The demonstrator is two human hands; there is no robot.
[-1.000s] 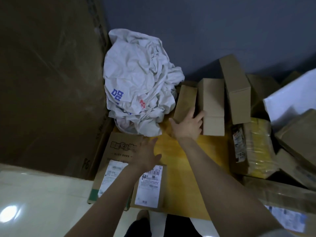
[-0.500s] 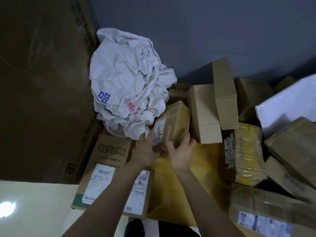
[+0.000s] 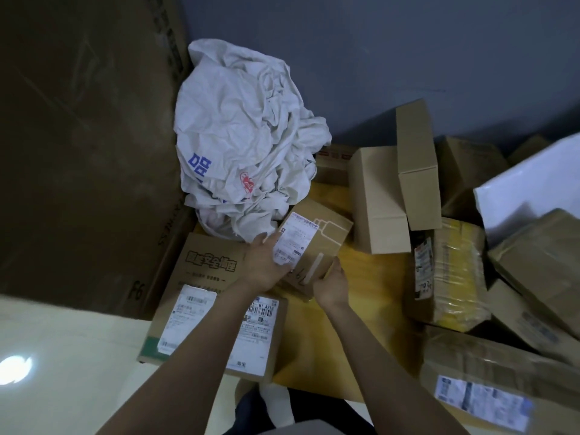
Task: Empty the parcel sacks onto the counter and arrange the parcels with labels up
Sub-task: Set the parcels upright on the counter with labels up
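Note:
Both hands hold a small brown parcel box (image 3: 326, 233) above the yellow counter (image 3: 370, 296). Its white label faces up. My left hand (image 3: 263, 265) grips its left side, thumb lying over the label. My right hand (image 3: 331, 285) grips its near right corner. A crumpled white sack (image 3: 241, 146) with blue and red print lies slack at the back left. Two boxes sit label up at the near left: a large printed one (image 3: 201, 277) and a smaller one (image 3: 260, 337) under my left forearm.
Plain cardboard boxes (image 3: 376, 199) lean together at the back. A yellow-taped parcel (image 3: 452, 271) and more boxes (image 3: 539, 262) crowd the right side; one near right (image 3: 489, 390) shows a label. A tall flat carton (image 3: 78, 146) stands on the left. Pale floor (image 3: 62, 372) lies near left.
The small box has been lifted from beside the plain boxes and turned over, so its label now faces up. My left hand joined my right on it.

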